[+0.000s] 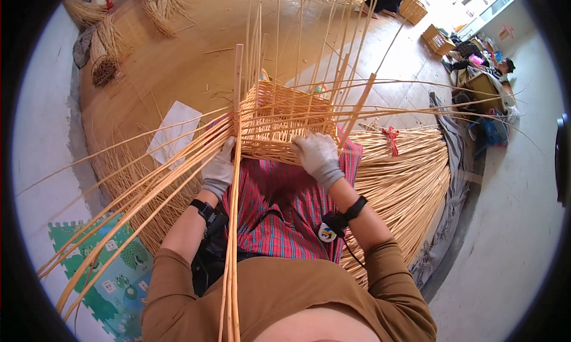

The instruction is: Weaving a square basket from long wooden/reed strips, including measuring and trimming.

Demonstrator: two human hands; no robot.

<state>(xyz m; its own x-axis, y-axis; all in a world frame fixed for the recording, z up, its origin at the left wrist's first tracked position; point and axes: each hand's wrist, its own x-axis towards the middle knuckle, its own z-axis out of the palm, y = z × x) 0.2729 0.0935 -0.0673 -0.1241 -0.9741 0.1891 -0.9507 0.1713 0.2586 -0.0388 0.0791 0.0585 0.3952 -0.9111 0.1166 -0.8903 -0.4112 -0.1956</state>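
A half-woven wicker basket rests over my lap on a red plaid cloth, with upright stakes and long rods standing out of it. My right hand, in a pale knit glove with a grey cuff, closes over the near edge of the weave at the right. At the near left corner, my gloved left hand is curled against the basket's side. Some of its fingers are hidden behind the weave and the long rods, which fan out leftward. More rods run from that corner toward my chest.
A large bundle of rods tied with red lies at my right. Loose rods and a foam play mat are at my left. Farther off are rod bundles, finished baskets, and a seated person by the right wall.
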